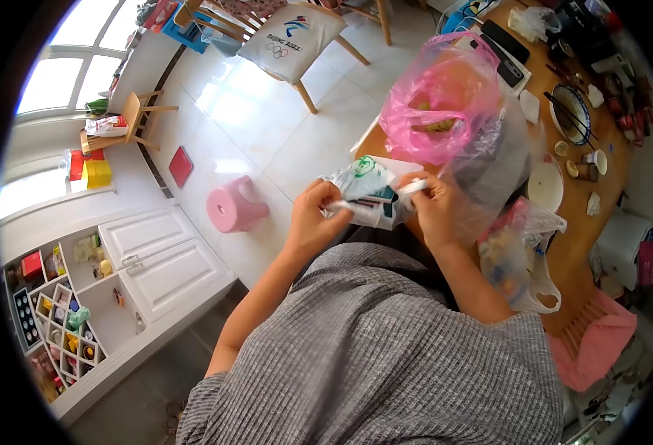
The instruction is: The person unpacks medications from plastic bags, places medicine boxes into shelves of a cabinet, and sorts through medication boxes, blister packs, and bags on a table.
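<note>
A white plastic bag (371,172) with green print hangs in front of my body, its mouth spread apart between my two hands. My left hand (317,215) pinches the bag's left edge. My right hand (434,204) grips a bunched white part at the right edge. Dark teal and white boxes (380,202) show inside the opening; their lower parts are hidden. Just beyond my right hand, a pink plastic bag (445,104) stands on the wooden table (614,174) with something greenish inside. Near my right forearm lies another clear plastic bag (508,252) with mixed contents.
On the table are a bowl with chopsticks (569,115), a white bowl (546,185), small cups and a dark phone (506,68). A pink stool (236,204), a pink scale (180,166) and a cushioned chair (293,41) stand on the tiled floor. White cabinets (163,274) line the left.
</note>
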`<action>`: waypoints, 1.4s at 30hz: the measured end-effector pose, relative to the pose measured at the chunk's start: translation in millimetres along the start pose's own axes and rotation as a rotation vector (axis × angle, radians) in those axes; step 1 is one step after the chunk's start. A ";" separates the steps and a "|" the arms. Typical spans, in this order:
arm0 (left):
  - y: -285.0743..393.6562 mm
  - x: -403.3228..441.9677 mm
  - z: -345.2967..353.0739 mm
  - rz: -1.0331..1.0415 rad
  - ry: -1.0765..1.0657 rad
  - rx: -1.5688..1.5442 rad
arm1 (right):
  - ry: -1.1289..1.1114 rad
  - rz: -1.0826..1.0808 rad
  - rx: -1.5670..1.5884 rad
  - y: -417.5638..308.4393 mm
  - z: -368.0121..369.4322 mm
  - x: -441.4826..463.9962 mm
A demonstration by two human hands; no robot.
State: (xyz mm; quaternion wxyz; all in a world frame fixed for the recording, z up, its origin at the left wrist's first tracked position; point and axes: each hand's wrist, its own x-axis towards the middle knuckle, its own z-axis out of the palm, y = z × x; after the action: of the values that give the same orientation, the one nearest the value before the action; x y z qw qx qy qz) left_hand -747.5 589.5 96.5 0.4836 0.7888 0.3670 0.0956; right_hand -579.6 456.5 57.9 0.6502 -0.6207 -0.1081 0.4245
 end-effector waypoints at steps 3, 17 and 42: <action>-1.9 4.8 8.8 -0.077 0.168 -0.056 | 0.137 -0.002 0.036 12.1 -14.0 8.8; 8.7 5.6 -9.2 -0.161 0.102 0.197 | 0.016 0.006 0.021 11.1 -43.6 11.1; 47.0 -22.6 17.6 0.044 -0.066 0.071 | -0.452 -0.527 -1.233 13.3 29.9 19.3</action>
State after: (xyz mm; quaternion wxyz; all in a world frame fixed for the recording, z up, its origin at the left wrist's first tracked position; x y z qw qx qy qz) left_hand -731.9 549.8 131.3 0.4649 0.8162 0.3364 0.0669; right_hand -593.2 489.4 44.6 0.2230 -0.7256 -0.6079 0.2329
